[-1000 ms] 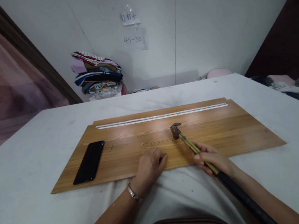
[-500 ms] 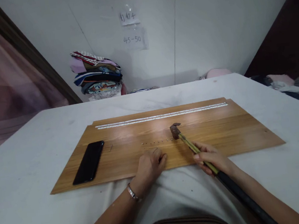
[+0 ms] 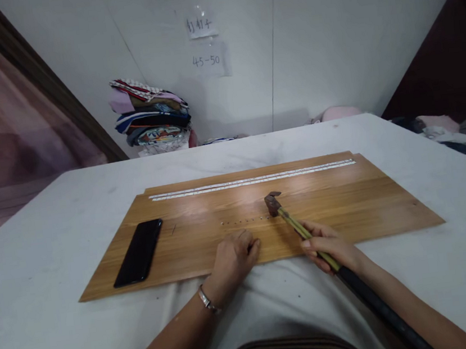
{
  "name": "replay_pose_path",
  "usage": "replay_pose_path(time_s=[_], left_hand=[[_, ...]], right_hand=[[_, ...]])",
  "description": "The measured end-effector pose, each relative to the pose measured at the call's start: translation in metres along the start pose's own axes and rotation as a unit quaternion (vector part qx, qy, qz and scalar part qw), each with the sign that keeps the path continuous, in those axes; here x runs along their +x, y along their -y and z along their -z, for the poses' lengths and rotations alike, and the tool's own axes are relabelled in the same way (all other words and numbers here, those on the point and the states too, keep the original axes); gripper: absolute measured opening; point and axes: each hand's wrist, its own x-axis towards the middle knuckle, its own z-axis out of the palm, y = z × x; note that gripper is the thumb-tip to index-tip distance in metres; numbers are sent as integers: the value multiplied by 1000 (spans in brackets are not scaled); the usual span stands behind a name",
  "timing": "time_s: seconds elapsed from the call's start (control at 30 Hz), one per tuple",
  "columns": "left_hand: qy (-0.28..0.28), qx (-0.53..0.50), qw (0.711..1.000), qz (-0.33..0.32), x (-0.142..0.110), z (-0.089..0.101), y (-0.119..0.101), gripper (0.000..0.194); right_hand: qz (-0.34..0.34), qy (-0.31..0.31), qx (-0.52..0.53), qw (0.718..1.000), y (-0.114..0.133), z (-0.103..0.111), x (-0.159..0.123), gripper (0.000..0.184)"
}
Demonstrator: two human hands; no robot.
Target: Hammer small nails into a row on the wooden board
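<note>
My right hand (image 3: pixel 330 244) is wrapped around the handle of a claw hammer (image 3: pixel 292 224), whose long lower grip is black. The hammer's rusty head rests on or just above a wooden board (image 3: pixel 389 200), at the right end of a row of small nail heads (image 3: pixel 247 221). Just in front of that row, my left hand (image 3: pixel 235 253) lies on the board with its fingers curled in. Whatever the left fingers may hold is hidden. A thin loose nail (image 3: pixel 174 229) lies on the board to the left of the row.
A black phone (image 3: pixel 138 253) lies on the board's left part. Two white measuring strips (image 3: pixel 253 180) run along its far side. The board sits on a white-covered table (image 3: pixel 28 239). Folded clothes (image 3: pixel 153 116) are stacked by the wall behind.
</note>
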Motion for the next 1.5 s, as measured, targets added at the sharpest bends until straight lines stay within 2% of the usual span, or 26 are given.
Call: replay_pose_path(time_s=[0.17, 0.33, 0.57, 0.9, 1.17, 1.4, 1.5], left_hand=[[-5, -1, 1000, -6, -1, -1, 1, 21], [-7, -1, 1000, -4, -1, -1, 1, 22], [-6, -12, 1000, -7, 0, -1, 1, 21], [-5, -2, 1000, -8, 0, 0, 1, 21], [-14, 3, 1000, -9, 0, -1, 1, 20], [-21, 9, 1000, -15, -1, -3, 2, 20], [-19, 8, 1000, -16, -1, -3, 2, 21]], right_hand=[[6, -2, -3, 1000, 0, 0, 0, 51], [9, -10, -5, 1000, 3, -1, -3, 44], [0, -5, -5, 1000, 2, -1, 0, 49], [18, -4, 0, 1000, 2, 1, -3, 42], [1, -6, -7, 1000, 0, 0, 1, 49], [9, -9, -8, 1000, 1, 1, -1, 40], [15, -6, -9, 1000, 2, -1, -2, 44]])
